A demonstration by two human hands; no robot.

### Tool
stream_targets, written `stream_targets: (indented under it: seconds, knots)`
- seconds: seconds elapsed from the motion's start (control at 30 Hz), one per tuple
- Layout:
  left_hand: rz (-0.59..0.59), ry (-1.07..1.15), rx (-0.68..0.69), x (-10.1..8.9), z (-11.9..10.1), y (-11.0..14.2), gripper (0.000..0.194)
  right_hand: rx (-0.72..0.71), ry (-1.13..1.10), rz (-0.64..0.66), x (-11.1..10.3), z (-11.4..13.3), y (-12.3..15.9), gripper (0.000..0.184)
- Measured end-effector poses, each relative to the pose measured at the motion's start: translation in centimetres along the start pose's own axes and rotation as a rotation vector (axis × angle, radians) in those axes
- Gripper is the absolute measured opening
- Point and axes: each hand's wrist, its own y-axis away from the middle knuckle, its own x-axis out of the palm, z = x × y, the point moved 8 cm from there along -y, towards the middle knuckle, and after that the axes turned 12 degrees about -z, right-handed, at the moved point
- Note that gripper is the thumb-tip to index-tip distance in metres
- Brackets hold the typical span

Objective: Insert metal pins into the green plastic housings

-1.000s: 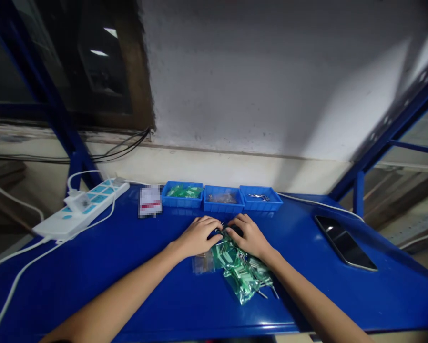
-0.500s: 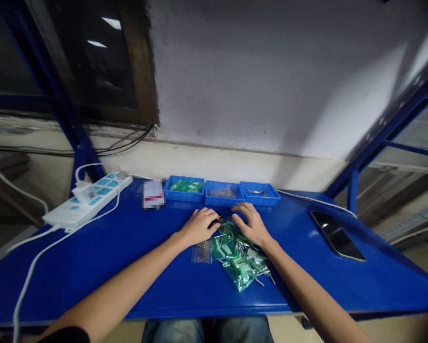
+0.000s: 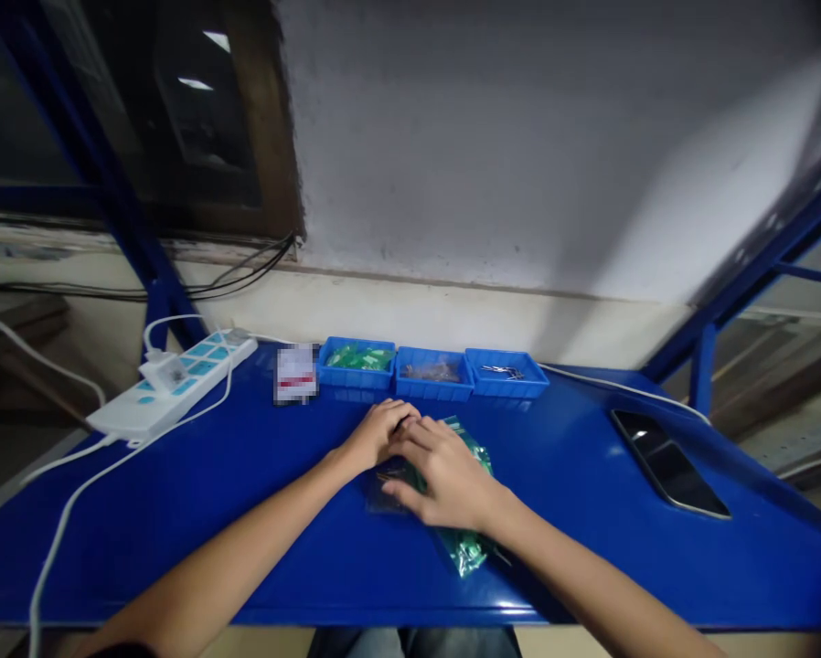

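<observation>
My left hand (image 3: 376, 437) rests at the middle of the table with its fingers curled. Its fingertips are partly covered, and I cannot make out what they hold. My right hand (image 3: 448, 475) reaches over from the right, its fingertips against the left fingers and its thumb held apart. Under the right hand lies a pile of green plastic bags (image 3: 469, 551) with pale strips and metal pins, now largely covered. A small clear bag (image 3: 383, 501) with thin brownish pieces lies beneath the hands, half in shadow.
Along the back stand blue bins with green bags (image 3: 359, 358), clear bags (image 3: 432, 368) and metal pieces (image 3: 506, 373). A blurred white packet (image 3: 296, 373) is beside them. A white power strip (image 3: 177, 388) with cables lies left, a phone (image 3: 671, 464) right.
My right hand has moved left from the far edge of the green pile, across it, to meet the left fingertips. My left hand has stayed nearly in place. The view has shifted slightly.
</observation>
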Motion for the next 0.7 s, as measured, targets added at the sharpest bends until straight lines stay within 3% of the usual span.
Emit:
stream_targets:
  seconds: [0.1,0.27,0.4,0.57,0.7]
  knots:
    - [-0.08,0.104,-0.136,-0.5,1.1,-0.2,0.02,-0.045,0.045,0.111,1.5,1.1,-0.3,0.04]
    - [-0.07,0.152,-0.219,-0.6,1.6,-0.2,0.021,0.049,-0.057,0.147,2.7,0.2,0.5,0.016]
    - [-0.051,0.201,-0.272,-0.8,1.9,-0.1,0.024,0.154,-0.279,-0.048,1.5,-0.8,0.5,0.018]
    - [-0.046,0.308,-0.339,-1.0,1.6,0.2,0.035,0.416,-0.381,-0.357,-0.7,-5.1,1.0,0.006]
    - [0.047,0.471,-0.371,-0.5,0.9,0.7,0.046,0.319,-0.331,-0.371,-1.2,-5.1,1.2,0.014]
